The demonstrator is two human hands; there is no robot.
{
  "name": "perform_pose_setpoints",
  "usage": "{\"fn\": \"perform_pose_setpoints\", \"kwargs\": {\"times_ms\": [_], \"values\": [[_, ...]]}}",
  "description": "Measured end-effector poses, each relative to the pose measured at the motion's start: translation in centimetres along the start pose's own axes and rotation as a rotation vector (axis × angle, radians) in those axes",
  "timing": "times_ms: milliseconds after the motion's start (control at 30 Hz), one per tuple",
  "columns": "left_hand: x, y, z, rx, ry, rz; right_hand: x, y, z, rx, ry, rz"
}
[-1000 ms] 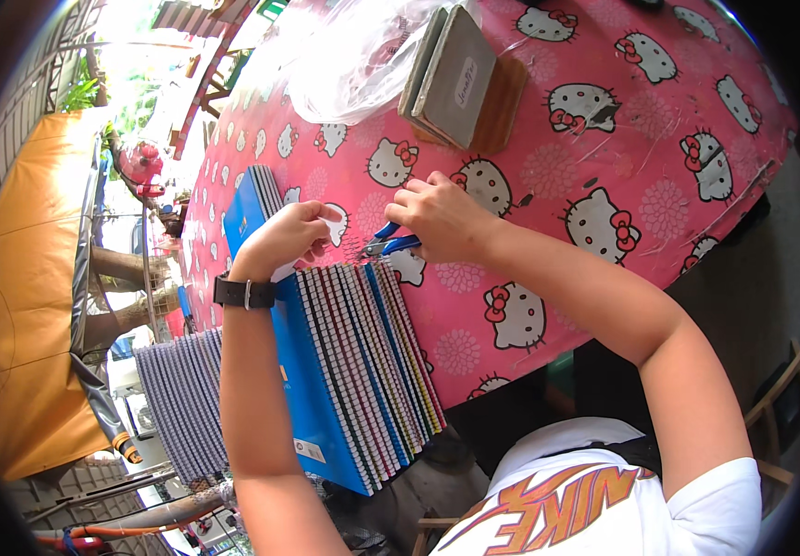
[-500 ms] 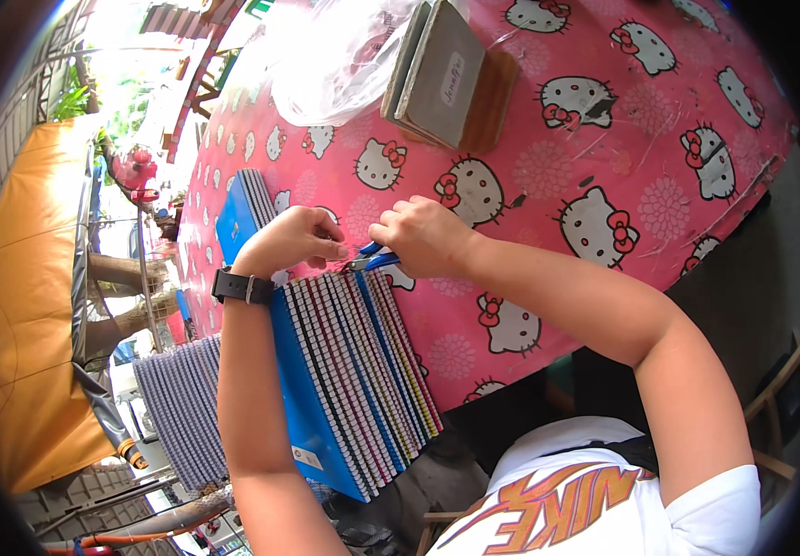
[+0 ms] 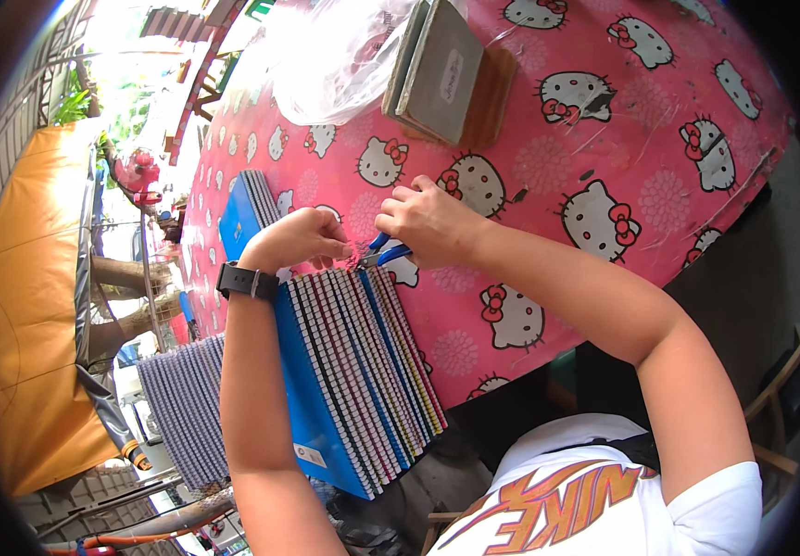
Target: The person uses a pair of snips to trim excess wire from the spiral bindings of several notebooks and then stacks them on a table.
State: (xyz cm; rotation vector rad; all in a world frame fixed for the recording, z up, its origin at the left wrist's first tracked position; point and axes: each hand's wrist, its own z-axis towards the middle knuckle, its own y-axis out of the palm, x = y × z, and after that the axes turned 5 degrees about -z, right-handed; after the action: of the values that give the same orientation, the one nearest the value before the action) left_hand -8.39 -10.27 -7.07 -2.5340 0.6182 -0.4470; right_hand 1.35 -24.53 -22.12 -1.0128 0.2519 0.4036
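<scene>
A thick stack of wire-bound notebooks (image 3: 355, 371) lies at the table's near left edge, with a blue cover on its left side and the bound spines facing up. My right hand (image 3: 429, 222) is closed round the blue handles of small pliers (image 3: 392, 252). Their metal jaws are parted a little, just above the far end of the spines. Close to the jaws, my left hand (image 3: 300, 239) has its thumb and fingers pinched together over the same end of the stack. Whatever may be between those fingertips is too small to make out.
Beyond my left hand lies a smaller stack of blue notebooks (image 3: 250, 211) on the pink patterned table cover (image 3: 455, 357). Grey-covered boards (image 3: 437, 79) and a clear plastic bag (image 3: 335, 74) are at the back. A bundle of grey coils (image 3: 182, 408) is left of my forearm.
The pliers' handles have spread apart and their jaws have opened slightly. My right hand has loosened and tilted a little, while my left hand stays pinched in nearly the same place.
</scene>
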Motion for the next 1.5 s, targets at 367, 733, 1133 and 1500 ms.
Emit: {"fn": "perform_pose_setpoints", "kwargs": {"times_ms": [367,733,1133,1500], "values": [[-0.3,0.0,0.3,-0.036,0.072,-0.052,-0.4,0.1,0.0,-0.005,0.024,0.055],[-0.1,0.1,0.1,-0.008,0.081,-0.05,-0.8,0.0,-0.2,-0.015,0.028,0.046],[-0.2,0.2,0.3,0.012,0.04,-0.01,-0.4,-0.6,-0.1,-0.123,0.051,0.06],[0.2,0.2,0.6,-0.021,-0.066,-0.045,0.3,-1.2,-0.1,-0.16,0.082,0.019]]}}
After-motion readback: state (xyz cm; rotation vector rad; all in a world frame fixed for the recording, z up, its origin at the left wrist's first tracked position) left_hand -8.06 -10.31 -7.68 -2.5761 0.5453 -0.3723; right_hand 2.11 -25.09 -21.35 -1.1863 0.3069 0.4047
